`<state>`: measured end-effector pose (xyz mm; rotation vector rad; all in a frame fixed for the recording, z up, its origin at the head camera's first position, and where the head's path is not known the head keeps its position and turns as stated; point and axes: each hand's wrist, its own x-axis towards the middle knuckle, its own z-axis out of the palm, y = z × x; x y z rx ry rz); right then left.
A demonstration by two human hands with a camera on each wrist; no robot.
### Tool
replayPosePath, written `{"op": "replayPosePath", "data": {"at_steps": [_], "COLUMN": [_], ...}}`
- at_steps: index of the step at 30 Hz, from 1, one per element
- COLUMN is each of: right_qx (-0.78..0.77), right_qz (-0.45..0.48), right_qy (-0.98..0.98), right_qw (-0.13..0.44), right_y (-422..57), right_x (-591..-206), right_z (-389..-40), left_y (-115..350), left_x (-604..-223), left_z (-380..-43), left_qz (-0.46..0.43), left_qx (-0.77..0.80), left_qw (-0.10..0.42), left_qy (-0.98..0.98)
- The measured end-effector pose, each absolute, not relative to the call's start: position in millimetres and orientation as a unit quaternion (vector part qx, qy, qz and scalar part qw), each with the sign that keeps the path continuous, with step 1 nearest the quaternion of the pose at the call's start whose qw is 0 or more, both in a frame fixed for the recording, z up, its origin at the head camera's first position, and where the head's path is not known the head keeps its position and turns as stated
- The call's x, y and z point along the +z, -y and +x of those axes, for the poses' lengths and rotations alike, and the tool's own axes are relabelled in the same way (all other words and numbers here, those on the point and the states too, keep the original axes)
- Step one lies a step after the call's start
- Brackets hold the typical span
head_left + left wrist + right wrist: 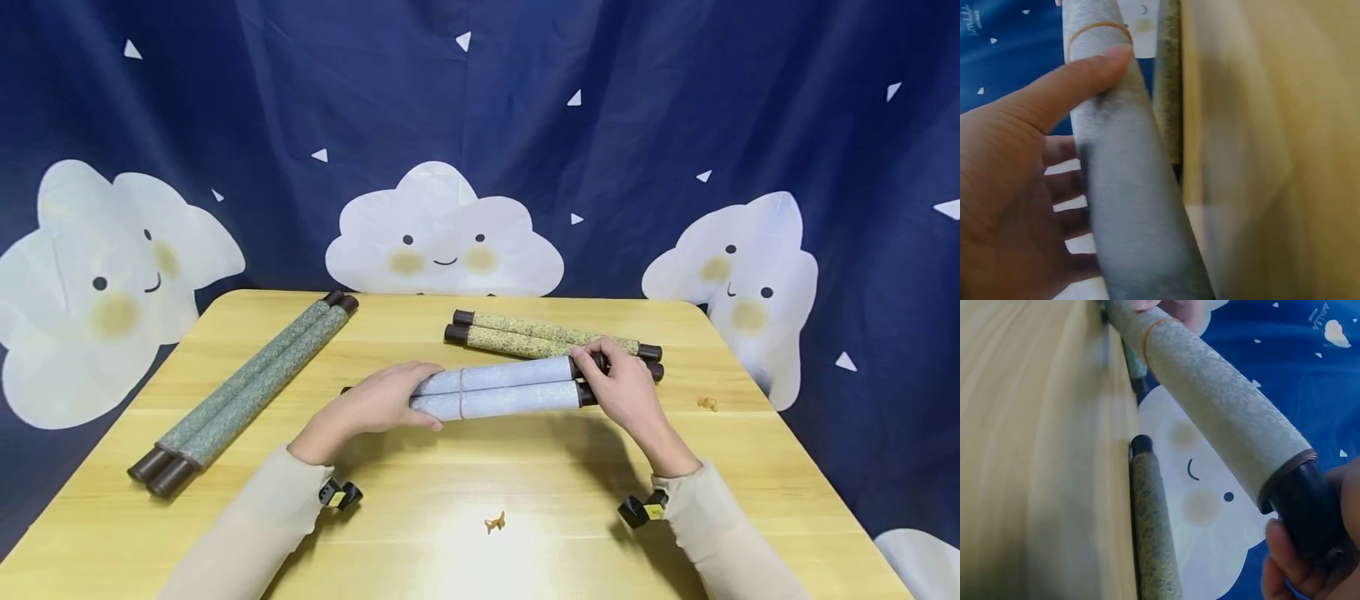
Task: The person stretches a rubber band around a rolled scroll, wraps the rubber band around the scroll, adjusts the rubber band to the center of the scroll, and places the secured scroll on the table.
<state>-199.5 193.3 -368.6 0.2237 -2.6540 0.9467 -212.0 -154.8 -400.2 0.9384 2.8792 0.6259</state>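
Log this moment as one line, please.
left hand: grips pale scrolls; right hand: holds a dark end; pale scrolls: banded, above table; green scrolls, yellow scrolls: on table

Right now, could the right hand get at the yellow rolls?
Probably not straight away: the right hand grips an end of the pale blue rolls. If freed, it looks able to reach the yellow rolls beyond.

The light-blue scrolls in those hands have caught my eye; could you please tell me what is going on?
A person's left hand grips the light-blue scrolls near one end, and the right hand holds a dark knob at the other, above the table. Green scrolls lie to the left; yellow patterned scrolls lie behind.
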Motion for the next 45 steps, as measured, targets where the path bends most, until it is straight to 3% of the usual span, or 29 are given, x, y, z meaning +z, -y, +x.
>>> {"op": "replayPosePath", "data": {"at_steps": [22, 45], "right_qx": [0.265, 0.236], "right_qz": [0.141, 0.090], "right_qy": [0.954, 0.964], "right_qw": [-0.003, -0.088], "right_y": [-220, -213], "right_x": [-380, -401], "right_z": [-204, -252], "left_y": [137, 124], "left_x": [-386, -408], "left_z": [-193, -259], "left_qz": [0.313, 0.274], "left_qx": [0.100, 0.112], "left_qw": [-0.042, 0.045], "left_qy": [-0.943, -0.954]}}
